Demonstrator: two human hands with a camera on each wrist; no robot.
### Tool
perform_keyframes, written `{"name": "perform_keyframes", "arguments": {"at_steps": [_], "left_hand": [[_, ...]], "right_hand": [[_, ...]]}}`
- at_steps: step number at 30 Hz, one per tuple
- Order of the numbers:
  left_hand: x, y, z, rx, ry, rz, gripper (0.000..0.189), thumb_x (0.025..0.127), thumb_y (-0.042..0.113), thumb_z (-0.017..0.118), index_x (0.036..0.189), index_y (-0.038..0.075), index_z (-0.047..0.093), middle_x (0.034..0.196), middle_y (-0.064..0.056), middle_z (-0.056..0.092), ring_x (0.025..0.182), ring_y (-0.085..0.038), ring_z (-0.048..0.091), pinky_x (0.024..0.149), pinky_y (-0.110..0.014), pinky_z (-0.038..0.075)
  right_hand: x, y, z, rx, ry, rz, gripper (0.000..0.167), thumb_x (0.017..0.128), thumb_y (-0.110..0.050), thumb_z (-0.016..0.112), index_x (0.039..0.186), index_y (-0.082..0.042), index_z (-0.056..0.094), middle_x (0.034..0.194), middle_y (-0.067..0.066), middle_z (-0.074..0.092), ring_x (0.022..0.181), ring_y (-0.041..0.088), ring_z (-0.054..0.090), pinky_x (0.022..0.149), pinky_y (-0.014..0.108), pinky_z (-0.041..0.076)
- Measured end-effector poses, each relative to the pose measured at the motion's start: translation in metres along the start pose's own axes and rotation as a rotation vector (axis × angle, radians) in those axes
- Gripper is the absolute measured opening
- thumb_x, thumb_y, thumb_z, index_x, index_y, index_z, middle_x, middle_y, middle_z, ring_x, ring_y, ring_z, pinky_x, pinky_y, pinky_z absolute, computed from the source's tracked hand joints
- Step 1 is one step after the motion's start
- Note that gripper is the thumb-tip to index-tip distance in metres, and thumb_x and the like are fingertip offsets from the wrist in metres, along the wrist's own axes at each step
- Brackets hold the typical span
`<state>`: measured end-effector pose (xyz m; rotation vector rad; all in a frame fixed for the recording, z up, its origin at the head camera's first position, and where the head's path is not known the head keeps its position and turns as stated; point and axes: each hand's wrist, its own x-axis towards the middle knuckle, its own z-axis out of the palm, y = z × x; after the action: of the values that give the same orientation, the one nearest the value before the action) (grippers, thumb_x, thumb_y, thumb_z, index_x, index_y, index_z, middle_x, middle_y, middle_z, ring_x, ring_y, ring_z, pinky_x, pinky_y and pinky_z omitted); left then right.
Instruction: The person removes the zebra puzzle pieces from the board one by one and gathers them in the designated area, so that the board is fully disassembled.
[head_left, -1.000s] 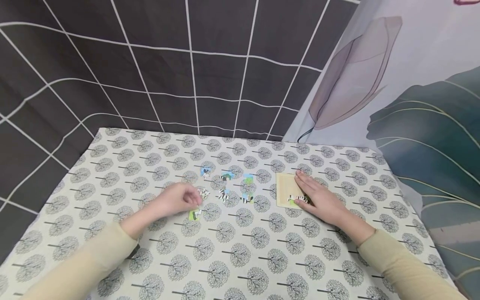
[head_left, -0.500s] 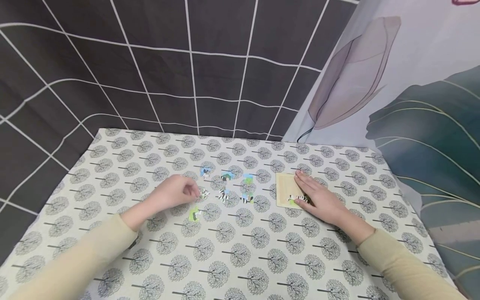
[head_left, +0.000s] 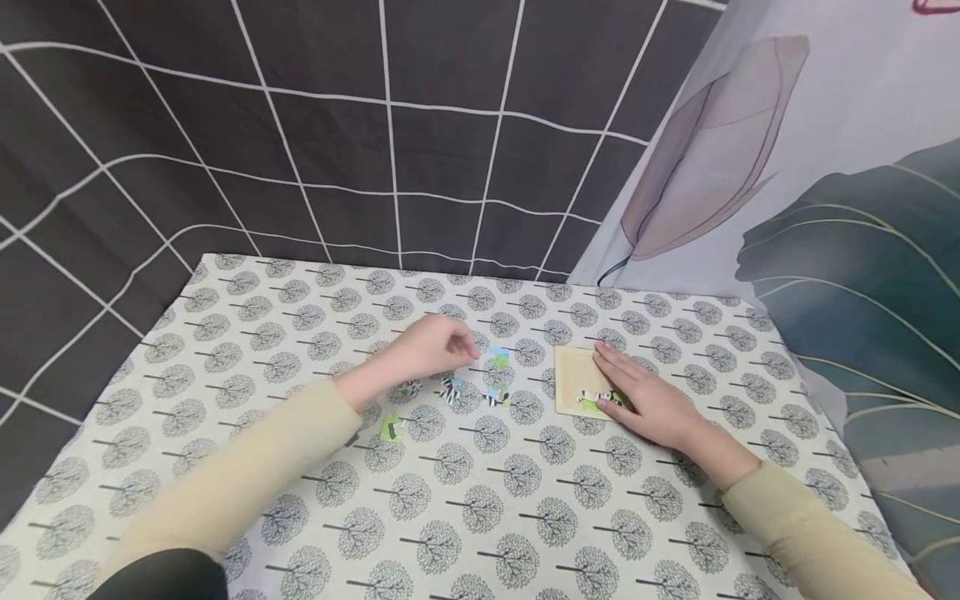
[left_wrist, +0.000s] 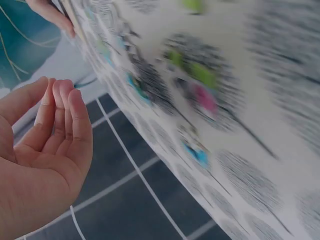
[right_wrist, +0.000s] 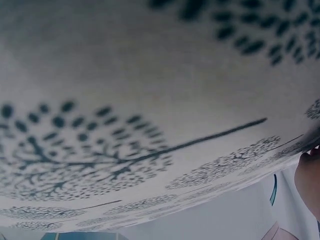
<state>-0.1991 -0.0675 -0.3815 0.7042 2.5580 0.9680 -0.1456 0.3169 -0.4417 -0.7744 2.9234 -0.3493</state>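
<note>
My left hand (head_left: 431,346) hovers over several jigsaw pieces on the cloth. In the left wrist view its thumb meets the loosely curled fingertips (left_wrist: 62,85), with nothing visible between them. It hides some pieces in the head view. A blue-green piece (head_left: 498,358) lies just right of it, with a black-and-white piece (head_left: 448,389) below. Another striped piece (head_left: 497,396) and a green piece (head_left: 389,428) lie nearer. My right hand (head_left: 648,404) rests with extended fingers on a pale puzzle board (head_left: 573,371). A zebra-striped piece (head_left: 595,398) sits on the board's lower edge.
The tree-print cloth (head_left: 517,475) covers the table. A dark curtain with white grid lines (head_left: 435,150) hangs behind it, and a patterned light curtain (head_left: 810,208) hangs at the right. Part of a dark shape (head_left: 161,575) shows by the left sleeve.
My left hand has moved right and away from me, from beside the left pieces to above the upper row. The right hand stays on the board, and the visible pieces keep their places.
</note>
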Motion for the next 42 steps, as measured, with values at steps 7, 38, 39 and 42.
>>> {"name": "perform_keyframes", "arguments": {"at_steps": [7,38,39,42], "left_hand": [[0.035,0.029,0.017,-0.045,-0.049,0.051,0.007,0.096,0.004,0.072,0.102,0.004,0.076,0.102,-0.009,0.078,0.096,-0.018,0.072,0.092,-0.023,0.06],[0.093,0.079,0.103,-0.004,-0.164,0.111,0.014,0.092,0.008,0.081,0.106,0.009,0.078,0.102,0.0,0.078,0.086,-0.004,0.065,0.079,-0.009,0.051],[0.093,0.079,0.104,0.022,-0.165,0.112,0.016,0.091,0.01,0.082,0.107,0.01,0.078,0.102,0.001,0.077,0.086,-0.004,0.064,0.08,-0.009,0.05],[0.092,0.082,0.107,0.102,-0.168,0.1,0.02,0.091,0.017,0.084,0.109,0.014,0.078,0.103,0.004,0.076,0.089,-0.004,0.063,0.082,-0.012,0.049]], "right_hand": [[-0.006,0.004,-0.001,0.005,0.02,-0.004,0.075,0.105,-0.039,0.062,0.164,-0.003,0.033,0.175,0.016,0.026,0.159,0.044,0.031,0.128,0.062,0.029],[-0.013,0.011,0.005,0.004,0.054,-0.012,0.072,0.106,-0.035,0.061,0.165,-0.004,0.033,0.175,0.017,0.026,0.159,0.043,0.031,0.133,0.052,0.024],[-0.013,0.011,0.005,0.004,0.053,-0.011,0.072,0.106,-0.035,0.061,0.165,-0.004,0.033,0.175,0.017,0.026,0.159,0.043,0.031,0.133,0.052,0.024],[-0.013,0.012,0.005,0.002,0.048,-0.006,0.073,0.106,-0.035,0.061,0.165,-0.004,0.032,0.175,0.017,0.025,0.159,0.043,0.031,0.132,0.053,0.025]]}}
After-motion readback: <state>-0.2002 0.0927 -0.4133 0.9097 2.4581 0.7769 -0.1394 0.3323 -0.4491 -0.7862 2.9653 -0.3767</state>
